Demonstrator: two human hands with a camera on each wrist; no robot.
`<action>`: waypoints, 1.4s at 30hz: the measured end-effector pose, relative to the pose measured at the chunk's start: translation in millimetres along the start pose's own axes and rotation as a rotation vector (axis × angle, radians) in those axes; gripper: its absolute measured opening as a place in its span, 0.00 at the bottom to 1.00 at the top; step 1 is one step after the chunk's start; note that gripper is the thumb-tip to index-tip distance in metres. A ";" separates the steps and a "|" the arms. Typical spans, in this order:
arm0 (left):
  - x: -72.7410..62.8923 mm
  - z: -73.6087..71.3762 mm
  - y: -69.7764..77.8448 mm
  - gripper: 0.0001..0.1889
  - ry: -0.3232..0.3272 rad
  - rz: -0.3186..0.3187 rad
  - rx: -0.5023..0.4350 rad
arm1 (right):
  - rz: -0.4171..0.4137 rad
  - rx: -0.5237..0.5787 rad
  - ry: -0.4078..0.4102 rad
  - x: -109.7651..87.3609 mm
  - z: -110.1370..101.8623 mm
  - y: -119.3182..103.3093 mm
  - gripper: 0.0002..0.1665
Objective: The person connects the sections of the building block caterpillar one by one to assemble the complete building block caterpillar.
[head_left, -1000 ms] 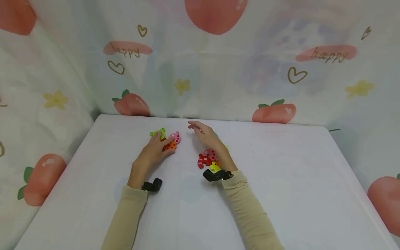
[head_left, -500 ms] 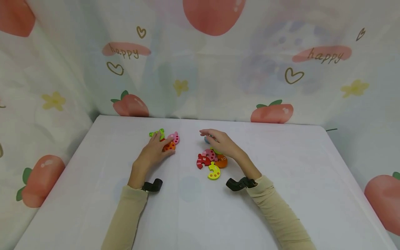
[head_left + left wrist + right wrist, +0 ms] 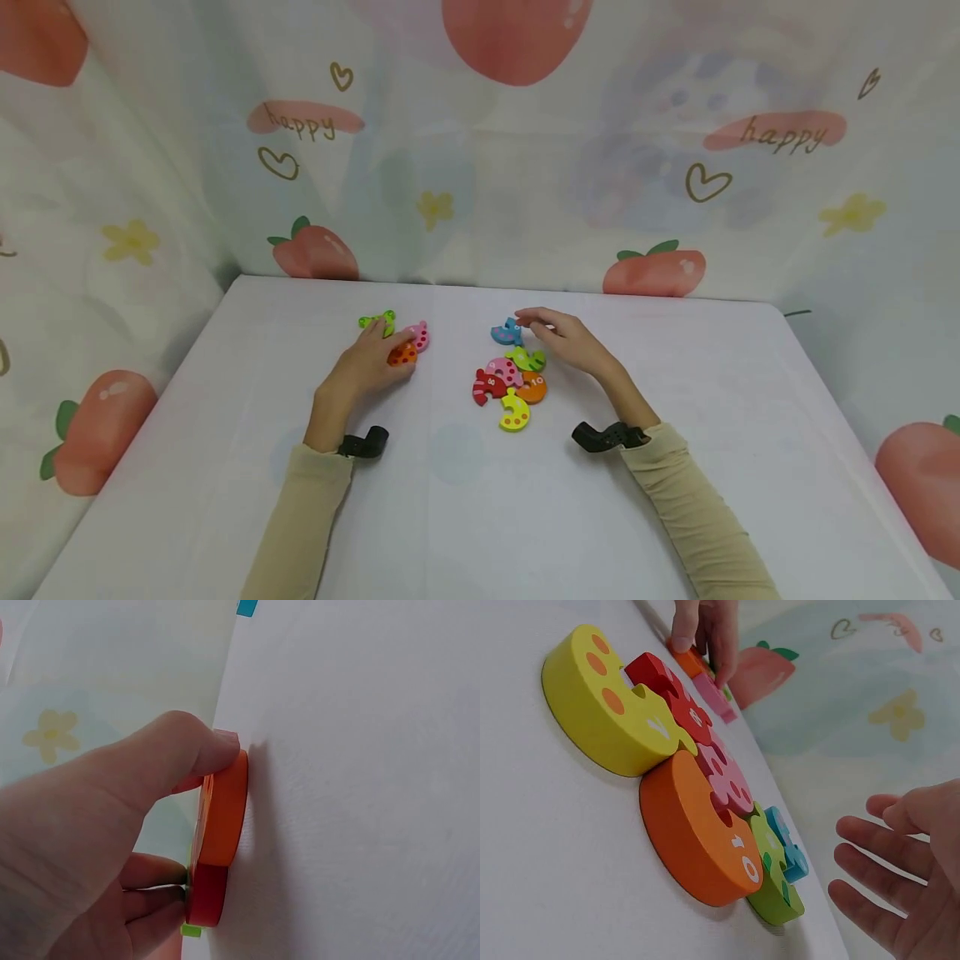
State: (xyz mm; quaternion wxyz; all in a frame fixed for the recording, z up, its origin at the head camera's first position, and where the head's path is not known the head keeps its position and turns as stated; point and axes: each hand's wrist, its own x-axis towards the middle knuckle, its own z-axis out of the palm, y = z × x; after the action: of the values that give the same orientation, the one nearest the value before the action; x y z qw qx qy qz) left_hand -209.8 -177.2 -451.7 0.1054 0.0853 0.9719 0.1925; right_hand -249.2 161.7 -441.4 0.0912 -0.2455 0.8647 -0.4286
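My left hand (image 3: 363,367) rests on a small group of chunky animal-shaped puzzle pieces. Its thumb touches an orange spotted piece (image 3: 229,810); the other fingers reach a red piece (image 3: 208,894), a pink one (image 3: 420,336) and a green one (image 3: 386,321), all partly covered. My right hand (image 3: 573,342) hovers with loosely spread fingers, holding nothing, just right of a blue piece (image 3: 507,332). Nearer me lie a green piece (image 3: 527,359), a pink spotted piece (image 3: 724,776), a red piece (image 3: 676,701), an orange piece marked 10 (image 3: 697,832) and a yellow spotted piece (image 3: 600,705), touching one another.
Both groups of pieces lie on a white-covered table (image 3: 457,517). Behind it hangs a printed curtain (image 3: 525,192) with fruit, hearts and flowers. Dark wrist cameras (image 3: 365,443) sit on both wrists, above beige sleeves.
My right hand has drawn back to the right, uncovering the blue piece and the cluster below it. Under my left hand, the pink and orange pieces have shifted slightly toward me.
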 end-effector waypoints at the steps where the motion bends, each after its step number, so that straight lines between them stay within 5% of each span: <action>1: 0.2 0.1 -0.2 0.31 0.000 0.000 -0.003 | 0.002 -0.002 -0.004 -0.2 -0.1 -0.1 0.22; 25: 2.1 1.3 -6.2 0.28 0.027 0.047 -0.026 | -0.006 -0.011 -0.013 -2.7 1.8 8.5 0.22; 42: -0.3 -0.3 -12.1 0.26 0.034 0.068 -0.040 | 0.071 -0.033 -0.009 -2.1 5.8 6.9 0.23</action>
State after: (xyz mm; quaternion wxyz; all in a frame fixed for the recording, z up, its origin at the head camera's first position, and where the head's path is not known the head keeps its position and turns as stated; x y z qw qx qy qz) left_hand -211.1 -188.4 -456.2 0.0842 0.1127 0.9660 0.2168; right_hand -247.6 162.2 -450.4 0.1063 -0.2180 0.8795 -0.4094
